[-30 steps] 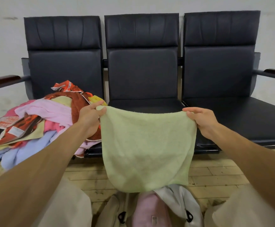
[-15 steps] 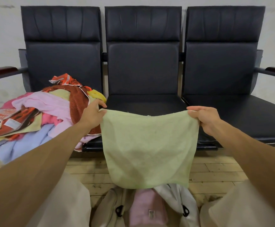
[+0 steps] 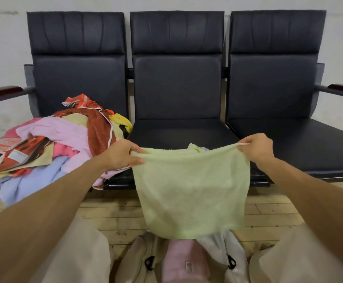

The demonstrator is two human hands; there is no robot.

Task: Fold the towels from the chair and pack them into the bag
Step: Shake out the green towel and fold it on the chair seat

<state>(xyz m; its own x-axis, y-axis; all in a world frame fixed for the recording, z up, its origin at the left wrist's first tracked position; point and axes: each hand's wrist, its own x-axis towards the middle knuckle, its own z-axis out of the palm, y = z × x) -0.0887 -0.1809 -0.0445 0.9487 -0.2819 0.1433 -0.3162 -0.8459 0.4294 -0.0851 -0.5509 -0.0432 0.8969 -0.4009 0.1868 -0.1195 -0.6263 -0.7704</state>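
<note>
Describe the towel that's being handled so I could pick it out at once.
Find the row of three black chairs; before the middle seat a pale green towel hangs, its top corners pinched by the left hand and right hand. Unlike the pink, blue and red towels heaped on the left chair, it is held up and spread open.

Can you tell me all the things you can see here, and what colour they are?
chairs: three, black, side by side
armrests: two, dark brown, at the row's ends
floor: one, light wood, below the chairs
bag: one, cream, open, bottom middle
pink towel: one, pink, inside the bag
pile of towels: one, pink, blue, red and yellow, on the left chair
green towel: one, pale green, held up above the bag
left hand: one, pinches the green towel's top left corner
right hand: one, pinches its top right corner
</note>
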